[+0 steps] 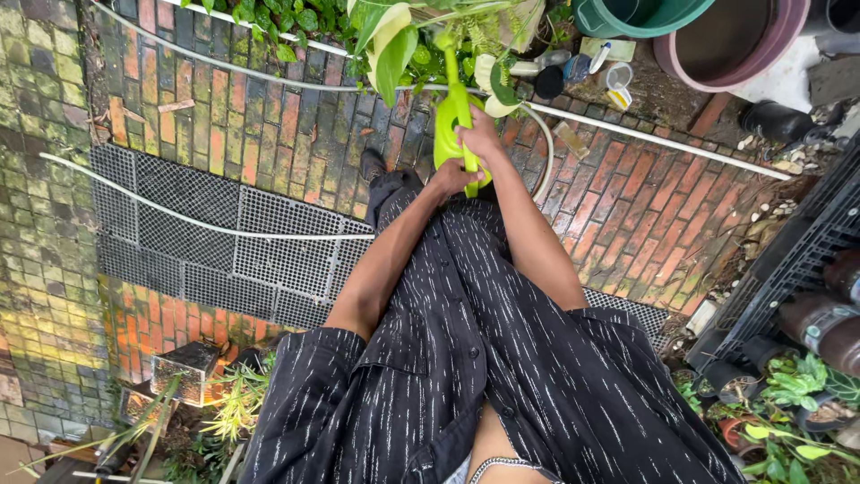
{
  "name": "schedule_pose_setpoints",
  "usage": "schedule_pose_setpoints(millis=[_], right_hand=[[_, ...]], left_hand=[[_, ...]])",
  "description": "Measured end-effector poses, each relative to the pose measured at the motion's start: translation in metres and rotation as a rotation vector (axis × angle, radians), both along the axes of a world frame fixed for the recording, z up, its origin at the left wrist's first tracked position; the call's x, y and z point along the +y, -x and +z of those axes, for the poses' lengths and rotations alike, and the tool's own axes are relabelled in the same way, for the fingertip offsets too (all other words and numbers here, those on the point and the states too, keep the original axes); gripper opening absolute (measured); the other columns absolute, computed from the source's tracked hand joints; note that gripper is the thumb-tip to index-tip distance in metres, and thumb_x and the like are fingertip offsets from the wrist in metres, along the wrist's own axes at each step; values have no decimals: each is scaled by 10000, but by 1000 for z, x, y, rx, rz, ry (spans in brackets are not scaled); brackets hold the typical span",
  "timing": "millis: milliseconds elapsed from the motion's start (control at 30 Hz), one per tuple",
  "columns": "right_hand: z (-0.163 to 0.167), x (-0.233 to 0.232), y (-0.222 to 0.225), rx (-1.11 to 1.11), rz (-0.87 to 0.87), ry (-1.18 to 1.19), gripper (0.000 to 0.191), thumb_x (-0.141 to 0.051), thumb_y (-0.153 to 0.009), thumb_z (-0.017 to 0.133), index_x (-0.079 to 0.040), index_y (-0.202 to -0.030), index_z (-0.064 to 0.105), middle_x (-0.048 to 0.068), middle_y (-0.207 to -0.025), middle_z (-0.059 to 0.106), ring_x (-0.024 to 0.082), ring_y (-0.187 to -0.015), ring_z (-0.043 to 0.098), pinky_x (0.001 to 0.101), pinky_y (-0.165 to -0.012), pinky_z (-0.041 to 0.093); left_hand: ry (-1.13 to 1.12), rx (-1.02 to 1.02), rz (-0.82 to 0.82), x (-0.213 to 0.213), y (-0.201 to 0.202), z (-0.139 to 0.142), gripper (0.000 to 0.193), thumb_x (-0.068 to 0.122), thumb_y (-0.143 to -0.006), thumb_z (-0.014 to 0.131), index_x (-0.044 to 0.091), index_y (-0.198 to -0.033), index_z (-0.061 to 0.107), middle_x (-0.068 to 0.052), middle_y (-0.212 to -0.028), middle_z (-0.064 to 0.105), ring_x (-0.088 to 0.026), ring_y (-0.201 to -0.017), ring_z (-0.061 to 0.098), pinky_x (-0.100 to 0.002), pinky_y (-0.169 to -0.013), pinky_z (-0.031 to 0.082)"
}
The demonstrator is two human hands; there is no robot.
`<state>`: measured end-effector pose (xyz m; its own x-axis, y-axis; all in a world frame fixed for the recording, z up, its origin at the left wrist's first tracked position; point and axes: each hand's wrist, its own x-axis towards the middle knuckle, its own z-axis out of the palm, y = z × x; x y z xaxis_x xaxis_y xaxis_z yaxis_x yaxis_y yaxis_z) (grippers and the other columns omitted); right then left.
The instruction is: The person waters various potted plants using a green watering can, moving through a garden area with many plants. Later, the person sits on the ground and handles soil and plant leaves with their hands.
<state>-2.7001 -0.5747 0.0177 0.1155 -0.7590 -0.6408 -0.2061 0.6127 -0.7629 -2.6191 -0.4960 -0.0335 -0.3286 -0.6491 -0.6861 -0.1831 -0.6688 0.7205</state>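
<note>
- Mossy brick paving (pixel 269 116) covers the ground, crossed by white pipes (pixel 645 134) and black plastic grid mats (pixel 224 242).
- Both hands meet on a bright green watering can (pixel 452 121), held out in front of the body above the bricks.
- Right hand (pixel 479 134): grip wrapped round the can's handle, high up.
- Left hand (pixel 451 177): grip closed on the handle's lower part.
- Its spout points up into a leafy potted plant (pixel 403 36).
- Tubs (pixel 717 40) stand at upper right.
</note>
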Motion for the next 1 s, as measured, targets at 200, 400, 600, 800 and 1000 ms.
schedule_pose_setpoints(millis=[200,400,600,800,1000], right_hand=[[-26,14,39,176,-6,-1,465,29,-896,675,-52,-1348,602,64,-925,738,122,-677,663,293,-595,547],[-37,14,19,16,-48,-28,571,67,-876,660,-80,-1418,556,67,-928,724,144,-653,633,304,-569,536],[-28,9,-70,-91,52,-4,630,89,-844,639,-95,-1437,536,74,-1052,729,183,-833,681,331,-686,576],[14,-17,-206,-2,211,413,668,93,-779,672,-12,-1432,582,143,-1217,696,246,-1085,652,378,-863,538],[46,-42,-306,-148,88,-27,734,60,-878,649,-95,-1560,427,94,-962,710,152,-687,620,322,-615,532]], left_hand=[[-23,152,40,9,38,-13,327,241,-848,857,31,-1085,774,-34,-980,765,-128,-846,678,-322,-788,550],[-44,88,85,18,18,-22,352,279,-836,836,62,-1109,783,-46,-981,782,-134,-823,693,-321,-785,557],[40,-174,106,21,-54,-24,418,331,-835,824,68,-1156,774,-103,-1033,781,-185,-896,713,-350,-844,550],[32,-216,235,-2,-174,-2,397,295,-817,834,48,-1121,774,-95,-1062,789,-185,-960,727,-365,-889,556],[75,-368,94,-36,-287,18,284,282,-827,814,102,-1046,802,-116,-924,789,-224,-847,747,-380,-815,560]])
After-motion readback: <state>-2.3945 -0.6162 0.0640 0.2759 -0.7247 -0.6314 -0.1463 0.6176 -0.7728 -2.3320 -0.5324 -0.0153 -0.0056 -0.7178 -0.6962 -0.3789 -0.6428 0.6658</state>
